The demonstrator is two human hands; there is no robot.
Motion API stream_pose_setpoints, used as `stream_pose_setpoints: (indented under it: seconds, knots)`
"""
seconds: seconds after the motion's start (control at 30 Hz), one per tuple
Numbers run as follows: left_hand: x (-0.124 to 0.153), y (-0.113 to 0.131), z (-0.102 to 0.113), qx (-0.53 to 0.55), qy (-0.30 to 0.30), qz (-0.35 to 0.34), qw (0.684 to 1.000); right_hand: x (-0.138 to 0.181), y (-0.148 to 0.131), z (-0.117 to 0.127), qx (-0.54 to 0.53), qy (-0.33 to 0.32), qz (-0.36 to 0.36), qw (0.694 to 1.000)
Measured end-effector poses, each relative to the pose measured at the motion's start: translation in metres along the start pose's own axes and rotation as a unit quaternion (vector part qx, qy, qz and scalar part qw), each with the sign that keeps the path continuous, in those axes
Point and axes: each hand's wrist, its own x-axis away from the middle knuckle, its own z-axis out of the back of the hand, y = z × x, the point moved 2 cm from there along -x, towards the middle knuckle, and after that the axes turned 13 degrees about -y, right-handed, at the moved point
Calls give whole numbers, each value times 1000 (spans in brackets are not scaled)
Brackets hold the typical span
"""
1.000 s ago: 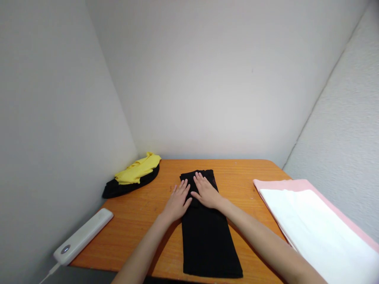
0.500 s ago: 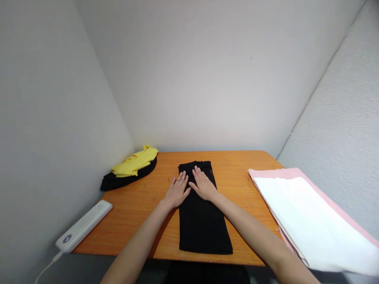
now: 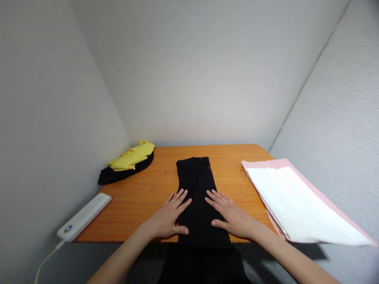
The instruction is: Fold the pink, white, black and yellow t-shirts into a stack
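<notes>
Both hands flat, fingers spread, gripping nothing: left hand [image 3: 167, 217] & right hand [image 3: 232, 215] on black garment [image 3: 198, 197]. Risk: near end overhangs table [image 3: 142, 201] edge, fabric could slide off.

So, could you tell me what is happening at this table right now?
A person has both hands flat on a folded black garment lying lengthwise on an orange table. The left hand and right hand press its near end by the table edge, fingers spread. A yellow cloth on a black one sits at the far left, a white power bank lies near left, and white and pink sheets lie at right.
</notes>
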Motion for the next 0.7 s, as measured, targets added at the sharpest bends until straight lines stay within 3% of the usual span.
stream_pose_setpoints:
  seconds: [0.1,0.17,0.3,0.43,0.7]
  knots:
    - [15,19,-10,-14,-26,-47,998,32,-15,-8,5,-17,22,1000]
    - [21,30,-23,-49,-23,-40,998,49,-23,-16,20,-28,38,999]
    - [24,39,-51,-159,58,2,986,63,-24,-44,78,6,29,997]
    - [23,37,-61,-205,108,-16,973,60,-17,-67,110,59,14,992]
    - [24,35,-56,-170,75,-34,982,68,-18,-44,91,44,65,993]
